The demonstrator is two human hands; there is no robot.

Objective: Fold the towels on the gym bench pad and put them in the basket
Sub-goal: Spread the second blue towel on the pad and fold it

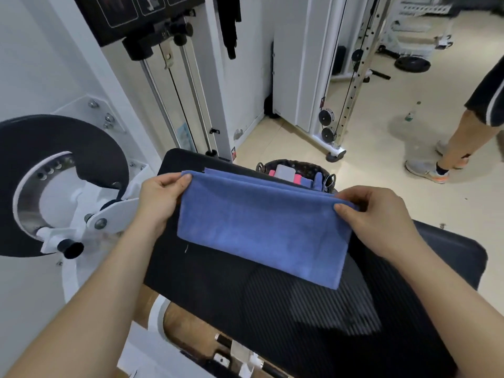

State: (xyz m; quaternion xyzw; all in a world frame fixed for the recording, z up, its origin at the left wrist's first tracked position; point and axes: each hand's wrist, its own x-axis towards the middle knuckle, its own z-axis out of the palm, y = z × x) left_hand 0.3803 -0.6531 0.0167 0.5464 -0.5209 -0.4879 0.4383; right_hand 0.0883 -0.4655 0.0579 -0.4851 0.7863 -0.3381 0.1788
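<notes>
A blue towel [261, 230] lies folded into a long rectangle across the black gym bench pad [272, 309]. My left hand [161, 197] pinches its far left corner. My right hand [376, 214] pinches its far right corner. Both far corners are lifted slightly off the pad, and layered edges show along the far side. Just beyond the pad stands a dark woven basket [297, 166] holding white, pink and blue folded cloths; the towel hides its lower part.
A white cable machine with a black disc [60, 170] stands close on the left. Steel guide rods and a white frame rise behind the pad. Another person's legs [463, 143] stand on the beige floor at the right. A weight plate lies far back.
</notes>
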